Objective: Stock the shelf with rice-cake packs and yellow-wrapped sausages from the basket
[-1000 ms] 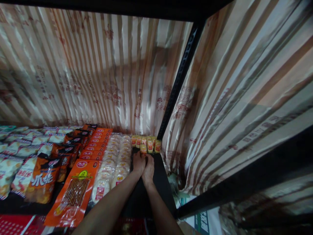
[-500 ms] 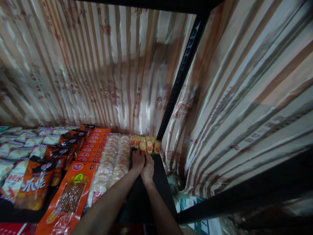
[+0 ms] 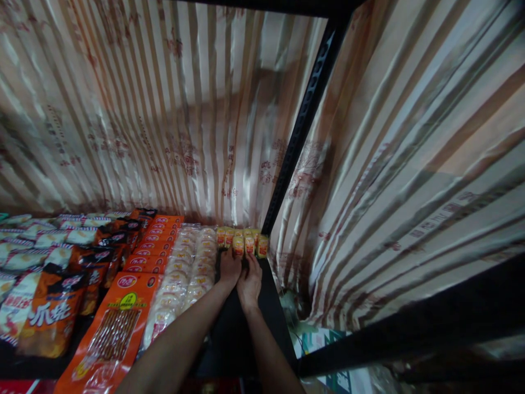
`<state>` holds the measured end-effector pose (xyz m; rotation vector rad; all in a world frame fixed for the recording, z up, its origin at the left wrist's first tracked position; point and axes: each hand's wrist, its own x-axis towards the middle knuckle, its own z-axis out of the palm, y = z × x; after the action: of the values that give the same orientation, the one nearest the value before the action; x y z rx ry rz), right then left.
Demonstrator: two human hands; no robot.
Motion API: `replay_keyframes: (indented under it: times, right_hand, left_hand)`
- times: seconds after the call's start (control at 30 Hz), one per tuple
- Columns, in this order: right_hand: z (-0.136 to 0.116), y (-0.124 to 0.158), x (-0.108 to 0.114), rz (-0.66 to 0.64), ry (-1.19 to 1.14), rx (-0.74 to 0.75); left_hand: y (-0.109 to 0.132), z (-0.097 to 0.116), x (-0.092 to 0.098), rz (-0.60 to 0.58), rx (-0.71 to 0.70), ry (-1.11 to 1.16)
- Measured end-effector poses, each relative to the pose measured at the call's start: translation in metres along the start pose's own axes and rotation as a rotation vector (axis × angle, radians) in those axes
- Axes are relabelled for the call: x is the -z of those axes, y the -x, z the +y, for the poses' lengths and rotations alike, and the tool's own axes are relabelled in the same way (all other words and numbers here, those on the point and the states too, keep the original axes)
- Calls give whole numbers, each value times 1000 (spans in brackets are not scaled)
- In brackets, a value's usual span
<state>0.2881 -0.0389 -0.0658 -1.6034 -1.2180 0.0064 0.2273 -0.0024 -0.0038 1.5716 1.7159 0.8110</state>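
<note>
Both my hands reach to the back right corner of a black shelf (image 3: 266, 306). My left hand (image 3: 229, 269) and my right hand (image 3: 249, 282) lie side by side, fingers pointing at a row of small yellow snack packs (image 3: 241, 239) standing against the striped curtain. The fingertips of both hands touch the front packs of that row. The fingers look curled onto the packs, but the grip itself is too small and dark to read. Clear packs of pale round cakes (image 3: 184, 273) lie just left of my left hand.
Orange snack bags (image 3: 118, 323) and orange-and-white bags (image 3: 45, 306) fill the shelf's left side. A black upright post (image 3: 301, 126) stands at the corner. Striped beige curtain (image 3: 164, 109) covers the back and right side. A green-and-white box (image 3: 320, 342) lies below right.
Both hands have slid a little further back toward the yellow packs. The view has shifted slightly to the right.
</note>
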Motion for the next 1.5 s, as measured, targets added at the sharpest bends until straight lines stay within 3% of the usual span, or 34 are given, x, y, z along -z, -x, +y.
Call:
replay_keyframes:
  times: [0.27,0.8,1.5]
  right_hand:
    - [9,-3,2,-35,74,-11]
    - [12,1,-3,-120,114,-48]
    - [13,3,-5,-128,137,-23]
  left_hand:
    - [-3,0,-4,17,-56,29]
    - [6,3,-4,-26,-31,113]
    - [-3,-6,-7,3,-119,138]
